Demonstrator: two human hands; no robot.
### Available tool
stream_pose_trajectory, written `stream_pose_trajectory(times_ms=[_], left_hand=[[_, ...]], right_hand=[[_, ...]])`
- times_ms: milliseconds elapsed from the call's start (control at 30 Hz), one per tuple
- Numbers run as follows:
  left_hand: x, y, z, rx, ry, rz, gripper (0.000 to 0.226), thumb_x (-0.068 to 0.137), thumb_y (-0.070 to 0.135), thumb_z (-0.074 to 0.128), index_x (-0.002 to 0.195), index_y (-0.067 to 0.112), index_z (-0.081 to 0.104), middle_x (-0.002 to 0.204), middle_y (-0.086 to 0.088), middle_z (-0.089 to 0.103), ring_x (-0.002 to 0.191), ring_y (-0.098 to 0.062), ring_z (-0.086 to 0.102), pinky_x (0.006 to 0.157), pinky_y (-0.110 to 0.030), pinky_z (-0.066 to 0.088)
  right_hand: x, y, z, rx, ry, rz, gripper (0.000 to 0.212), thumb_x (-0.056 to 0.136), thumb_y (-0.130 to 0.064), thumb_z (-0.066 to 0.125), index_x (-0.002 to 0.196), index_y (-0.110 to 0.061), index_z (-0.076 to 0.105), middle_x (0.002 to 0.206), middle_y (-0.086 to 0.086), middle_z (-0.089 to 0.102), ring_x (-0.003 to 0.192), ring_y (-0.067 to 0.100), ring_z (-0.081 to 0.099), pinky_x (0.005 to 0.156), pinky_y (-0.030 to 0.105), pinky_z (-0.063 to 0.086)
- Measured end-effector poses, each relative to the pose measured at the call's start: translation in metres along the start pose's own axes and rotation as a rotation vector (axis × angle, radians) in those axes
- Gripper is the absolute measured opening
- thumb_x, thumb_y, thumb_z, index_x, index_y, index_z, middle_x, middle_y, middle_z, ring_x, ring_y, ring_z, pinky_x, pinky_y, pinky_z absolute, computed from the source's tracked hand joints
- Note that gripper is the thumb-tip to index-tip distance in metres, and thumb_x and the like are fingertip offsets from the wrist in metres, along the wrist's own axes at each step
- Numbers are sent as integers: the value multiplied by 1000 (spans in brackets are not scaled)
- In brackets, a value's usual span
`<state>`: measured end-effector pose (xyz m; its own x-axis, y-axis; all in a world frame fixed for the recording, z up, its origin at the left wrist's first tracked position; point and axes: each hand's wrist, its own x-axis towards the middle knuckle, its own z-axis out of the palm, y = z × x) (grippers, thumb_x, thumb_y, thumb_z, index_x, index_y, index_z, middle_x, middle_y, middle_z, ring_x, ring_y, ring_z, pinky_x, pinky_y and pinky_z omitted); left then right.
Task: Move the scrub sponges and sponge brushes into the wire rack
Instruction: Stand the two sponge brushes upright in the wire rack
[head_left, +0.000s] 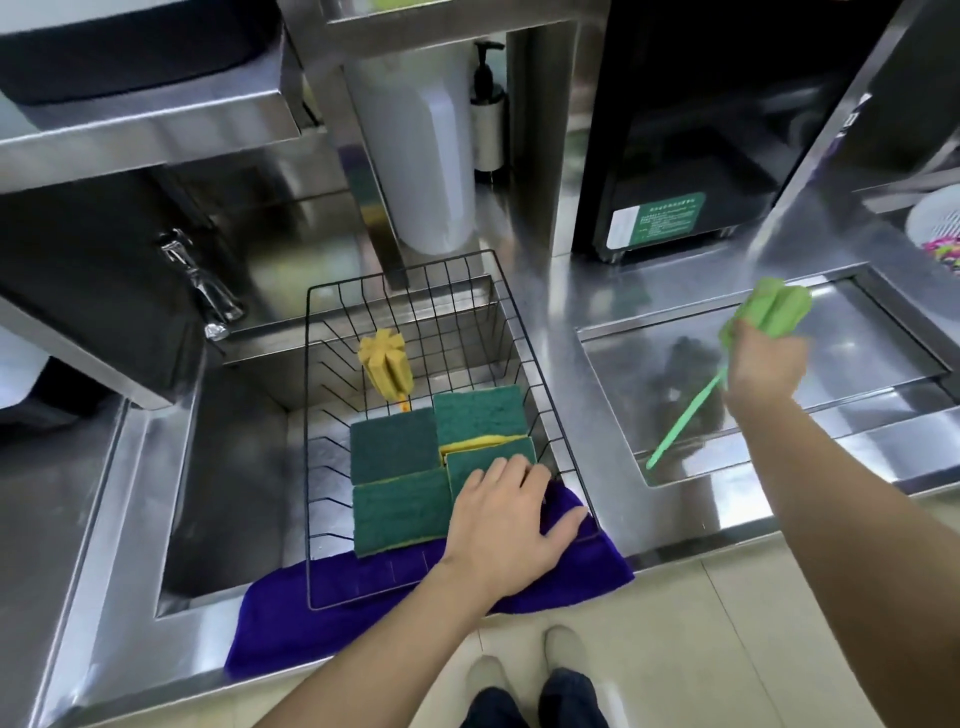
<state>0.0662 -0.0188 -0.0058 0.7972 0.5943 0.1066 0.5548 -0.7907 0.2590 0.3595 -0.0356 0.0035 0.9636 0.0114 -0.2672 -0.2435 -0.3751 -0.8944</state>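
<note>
A black wire rack (535, 374) sits over the sink, its near end on a purple cloth (322, 608). Inside lie several green scrub sponges (397, 512) with yellow undersides, and a yellow sponge brush (385, 365) leans at the back. My left hand (506, 525) rests flat, fingers spread, on the rack's near right corner and the nearest sponge. My right hand (761, 366) is shut on a green sponge brush (779, 306), held above the right steel recess, foam head up and thin green handle pointing down-left.
A chrome tap (205, 283) stands left of the sink. Behind the rack are a white cylinder (421, 150) and a pump bottle (488, 114). A black appliance (696, 130) stands at back right, a white basket (937, 228) at far right. Steel recessed tray (831, 338) lies right.
</note>
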Motion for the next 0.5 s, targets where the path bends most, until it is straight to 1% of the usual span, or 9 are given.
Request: stream_pose_trajectory(times_ms=[67, 100, 133, 200, 267, 333, 367, 433, 500], left_hand=[[1, -1, 0, 13, 6, -15, 52, 84, 58, 36, 90, 14, 63, 83, -1, 61, 76, -21, 55, 68, -37, 48], [1, -2, 0, 18, 9, -17, 53, 84, 58, 35, 90, 14, 63, 83, -1, 60, 76, -21, 55, 68, -37, 47], [1, -3, -1, 21, 10, -19, 53, 84, 58, 35, 90, 14, 63, 83, -2, 60, 77, -22, 55, 68, -38, 47], [-1, -7, -1, 23, 7, -37, 55, 84, 59, 33, 91, 13, 63, 85, -3, 60, 78, -23, 55, 69, -38, 47], [-3, -13, -2, 29, 20, -68, 55, 84, 58, 34, 90, 12, 63, 85, -3, 61, 78, -24, 55, 69, -39, 47], [-6, -21, -3, 31, 38, -109, 55, 83, 58, 35, 88, 12, 64, 83, -4, 61, 77, -24, 56, 67, -39, 48], [-8, -26, -4, 30, 45, -131, 55, 83, 58, 35, 87, 12, 65, 83, -4, 62, 77, -25, 57, 67, -39, 48], [-12, -35, -6, 33, 54, -174, 54, 83, 58, 36, 87, 12, 65, 83, -4, 62, 77, -24, 57, 67, -38, 48], [-17, -44, -8, 36, 63, -216, 54, 83, 58, 36, 87, 13, 65, 83, -3, 62, 77, -23, 57, 67, -37, 48]], right_hand=[[-8, -22, 6, 126, 36, -114, 36, 80, -24, 61, 110, -11, 47, 116, 14, 62, 102, 26, 60, 90, 32, 44], [-14, -34, 9, 188, 38, -157, 34, 79, -23, 60, 108, -13, 44, 112, 13, 61, 98, 25, 59, 91, 33, 44], [-20, -46, 13, 258, 29, -183, 33, 77, -23, 59, 104, -15, 42, 105, 9, 60, 91, 23, 58, 89, 34, 47], [-33, -71, 19, 387, -11, -206, 30, 76, -21, 59, 98, -17, 40, 98, 1, 57, 84, 19, 54, 80, 31, 48], [-48, -95, 29, 499, -100, -221, 26, 76, -18, 59, 94, -19, 39, 92, -3, 55, 78, 17, 55, 67, 31, 52], [-68, -113, 43, 570, -226, -190, 28, 78, -13, 58, 96, -16, 36, 92, -2, 52, 75, 18, 55, 52, 26, 55], [-79, -118, 51, 593, -280, -177, 29, 79, -11, 57, 97, -15, 34, 94, 1, 51, 75, 19, 55, 51, 27, 56], [-104, -122, 67, 611, -383, -177, 28, 79, -10, 57, 94, -15, 34, 95, 2, 49, 76, 19, 55, 55, 32, 59], [-126, -118, 84, 566, -462, -230, 29, 80, -9, 58, 96, -14, 34, 92, -1, 48, 76, 16, 55, 56, 32, 59]])
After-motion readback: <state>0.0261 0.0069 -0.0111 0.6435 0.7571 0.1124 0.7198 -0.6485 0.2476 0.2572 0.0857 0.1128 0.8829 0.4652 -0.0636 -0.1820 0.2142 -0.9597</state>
